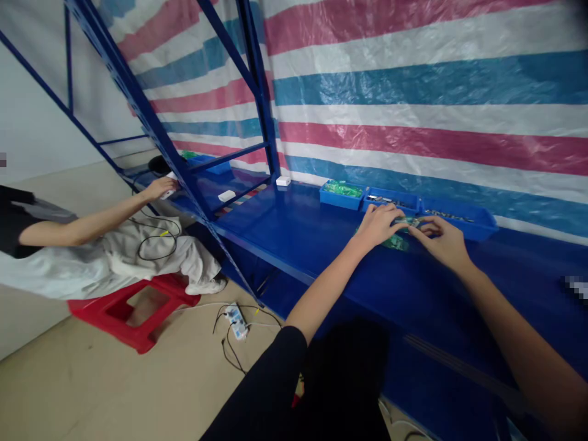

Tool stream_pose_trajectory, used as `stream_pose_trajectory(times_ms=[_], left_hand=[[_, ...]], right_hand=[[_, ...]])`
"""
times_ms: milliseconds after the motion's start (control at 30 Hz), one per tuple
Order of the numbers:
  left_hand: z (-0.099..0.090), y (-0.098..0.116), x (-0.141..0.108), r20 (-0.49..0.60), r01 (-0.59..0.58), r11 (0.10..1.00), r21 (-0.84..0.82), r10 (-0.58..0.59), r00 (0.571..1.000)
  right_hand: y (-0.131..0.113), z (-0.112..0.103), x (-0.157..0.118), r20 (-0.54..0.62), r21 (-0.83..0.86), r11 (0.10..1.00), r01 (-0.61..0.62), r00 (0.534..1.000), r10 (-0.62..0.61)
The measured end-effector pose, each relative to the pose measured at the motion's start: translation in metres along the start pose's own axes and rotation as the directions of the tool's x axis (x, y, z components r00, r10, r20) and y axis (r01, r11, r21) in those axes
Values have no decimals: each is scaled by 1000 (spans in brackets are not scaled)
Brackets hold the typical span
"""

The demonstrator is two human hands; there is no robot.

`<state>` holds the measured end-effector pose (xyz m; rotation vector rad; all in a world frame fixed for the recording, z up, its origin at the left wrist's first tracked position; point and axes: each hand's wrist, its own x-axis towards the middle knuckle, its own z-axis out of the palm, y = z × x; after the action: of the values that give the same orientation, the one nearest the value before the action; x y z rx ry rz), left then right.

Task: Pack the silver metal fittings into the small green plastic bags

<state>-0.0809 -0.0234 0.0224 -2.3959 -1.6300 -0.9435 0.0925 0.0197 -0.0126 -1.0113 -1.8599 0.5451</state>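
My left hand (379, 224) and my right hand (441, 240) meet over the blue table (285, 226), fingertips pinching a small clear-and-green item (406, 222) between them. Its details are too small to make out. Just below my left hand, a green plastic piece (395, 242) lies on the table. Behind my hands stand three blue bins: one with green packets (342, 201), a middle one with small metallic parts (390, 197), and a right one (480, 228) with more small parts.
A small white box (283, 181) sits at the table's back, a white piece (226, 196) beyond the blue rack post (266, 122). At left a person sits on a red stool (138, 306). A power strip (237, 321) with cables lies on the floor.
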Motion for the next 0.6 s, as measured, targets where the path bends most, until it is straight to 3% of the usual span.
stream_pose_trajectory(times_ms=[133, 267, 400, 600], left_hand=[[-17, 16, -14, -55, 120, 992, 50, -118, 992], [-27, 34, -32, -163, 265, 963, 49, -254, 953], [-22, 45, -48, -222, 345, 938, -17, -340, 914], [-13, 47, -64, -213, 358, 925, -128, -378, 901]], right_hand=[[-1, -2, -2, 54, -113, 993, 13, 999, -7], [-2, -6, -3, 119, -247, 969, 7, 993, 23], [0, -10, -3, 146, -279, 960, 8, 989, 34], [7, -11, -3, 181, -300, 954, 19, 983, 37]])
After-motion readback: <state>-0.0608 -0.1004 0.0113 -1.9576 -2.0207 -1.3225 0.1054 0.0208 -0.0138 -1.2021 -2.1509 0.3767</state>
